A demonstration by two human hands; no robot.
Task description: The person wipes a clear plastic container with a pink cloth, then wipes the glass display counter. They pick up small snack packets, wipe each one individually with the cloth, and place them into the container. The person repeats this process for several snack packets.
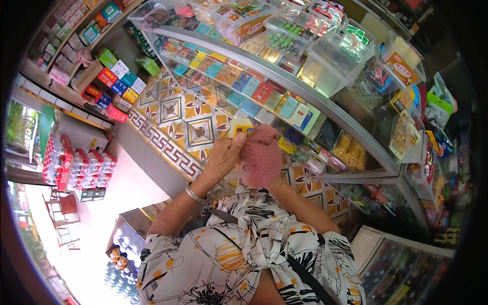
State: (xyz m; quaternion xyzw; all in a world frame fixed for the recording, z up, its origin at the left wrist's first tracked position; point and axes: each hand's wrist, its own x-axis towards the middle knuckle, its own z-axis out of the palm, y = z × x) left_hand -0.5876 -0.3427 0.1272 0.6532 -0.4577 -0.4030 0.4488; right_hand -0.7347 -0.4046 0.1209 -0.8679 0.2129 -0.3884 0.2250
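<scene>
In the middle of the view, my left hand [225, 154] grips a small yellow-and-white packet [241, 127], its thumb laid along the near face. A metal bangle [195, 193] circles the left wrist. Right beside the packet is a pink fluffy cloth or mitt [262, 156], which covers most of my right hand [277, 184]. Only the base of that hand and the wrist show, so its fingers are hidden. The pink cloth touches or nearly touches the packet. Beyond both hands stands a glass display counter [274, 63] with rows of small flat boxes [263, 93] inside.
Clear plastic bins [331, 63] of packaged goods line the countertop. Stacked colourful cartons [118, 82] stand on the left by the shelves [72, 42]. Shrink-wrapped drink packs [78, 164] and a box of bottles [127, 244] are at lower left. A glass-topped cabinet [404, 267] stands at lower right.
</scene>
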